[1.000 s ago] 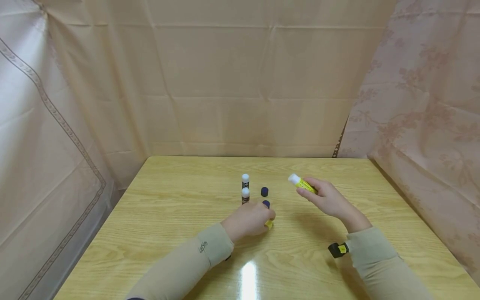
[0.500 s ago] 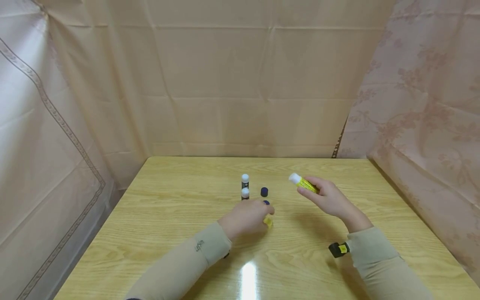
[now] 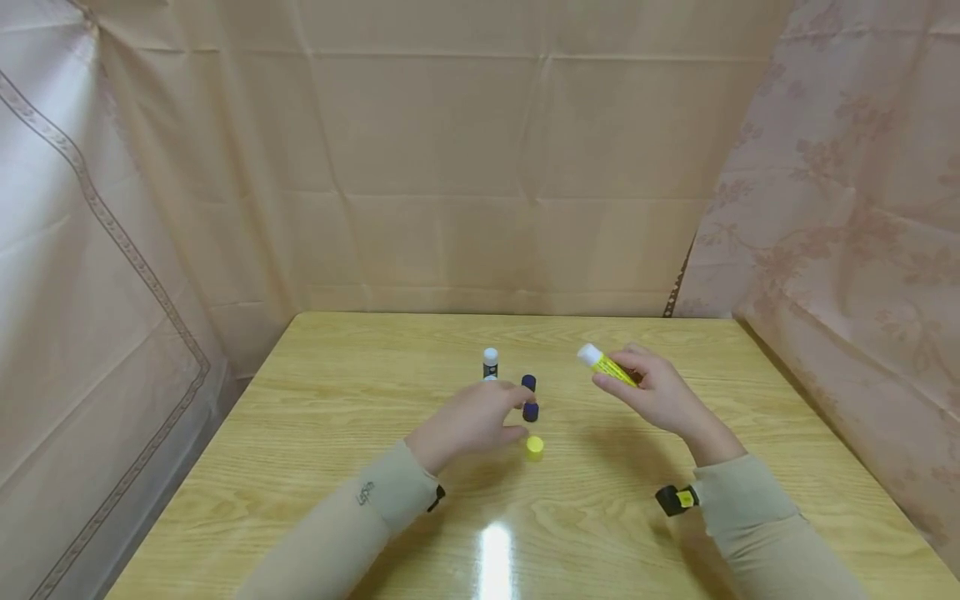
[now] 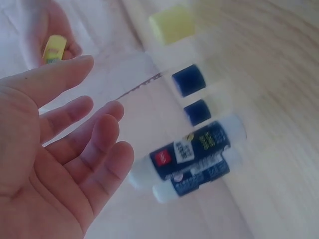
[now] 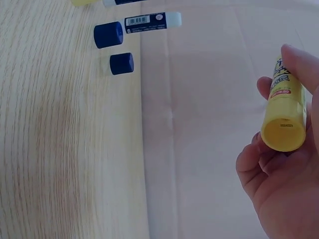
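My right hand (image 3: 656, 398) holds a yellow glue stick (image 5: 285, 107) above the table, its white top pointing up and to the left in the head view. My left hand (image 3: 472, 422) has its fingers spread apart and holds nothing. Just right of the left thumb, a yellow cap (image 3: 535, 448) stands on the table. Two dark blue caps (image 4: 189, 80) stand in line behind it. Left of them are two dark glue sticks (image 4: 192, 151) with white tops, upright on the table; in the head view the left hand mostly hides the nearer one.
The wooden table (image 3: 360, 358) ends at a beige cloth (image 3: 420, 167) behind it. Patterned cloth (image 3: 862, 183) hangs along the right side, and pale cloth (image 3: 90, 317) along the left.
My left hand has let go of the yellow cap and moved left, its fingers spreading. The cap now stands on the table. My right hand has barely moved with the glue stick.
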### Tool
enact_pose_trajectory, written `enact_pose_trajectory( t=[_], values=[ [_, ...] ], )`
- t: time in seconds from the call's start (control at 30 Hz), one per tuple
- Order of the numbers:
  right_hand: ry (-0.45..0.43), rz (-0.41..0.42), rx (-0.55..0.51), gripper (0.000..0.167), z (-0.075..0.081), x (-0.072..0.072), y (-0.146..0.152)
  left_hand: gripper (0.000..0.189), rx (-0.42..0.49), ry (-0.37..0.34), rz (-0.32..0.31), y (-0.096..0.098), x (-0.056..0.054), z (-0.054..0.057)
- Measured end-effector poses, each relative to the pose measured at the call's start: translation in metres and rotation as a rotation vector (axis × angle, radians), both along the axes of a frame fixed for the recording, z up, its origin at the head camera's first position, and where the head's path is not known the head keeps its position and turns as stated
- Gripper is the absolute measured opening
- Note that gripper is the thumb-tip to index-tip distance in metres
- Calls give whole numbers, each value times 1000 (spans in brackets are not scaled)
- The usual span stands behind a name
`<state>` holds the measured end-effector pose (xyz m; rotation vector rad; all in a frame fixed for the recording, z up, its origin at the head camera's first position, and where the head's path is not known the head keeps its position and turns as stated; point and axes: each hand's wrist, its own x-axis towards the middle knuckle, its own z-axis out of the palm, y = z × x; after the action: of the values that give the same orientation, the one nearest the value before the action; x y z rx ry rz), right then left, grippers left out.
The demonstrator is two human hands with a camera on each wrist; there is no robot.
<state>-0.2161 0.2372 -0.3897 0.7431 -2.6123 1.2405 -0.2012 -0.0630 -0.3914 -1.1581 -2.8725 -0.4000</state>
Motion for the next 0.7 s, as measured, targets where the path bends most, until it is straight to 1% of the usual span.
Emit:
enact_pose_trajectory(
  t=[0.13,0.23,0.33,0.47,0.57,0.7],
  values=[
    [5,6,1,12,2,1,-3,42,23,25,19,-11,4,7],
    [25,32,7,7,3,1,-7,42,47,23,32,-18,6,11],
    [31,63,3,8,3,2,-11,41,78,16,42,-24,5,13],
    [21,92,-1,10,3,4,-16,38,135,32,20,-32,4,15],
    [28,106,4,11,4,6,-20,39,154,54,17,-36,4,15],
    [34,115,8,10,3,8,-25,39,170,65,34,-41,5,16]
  ],
)
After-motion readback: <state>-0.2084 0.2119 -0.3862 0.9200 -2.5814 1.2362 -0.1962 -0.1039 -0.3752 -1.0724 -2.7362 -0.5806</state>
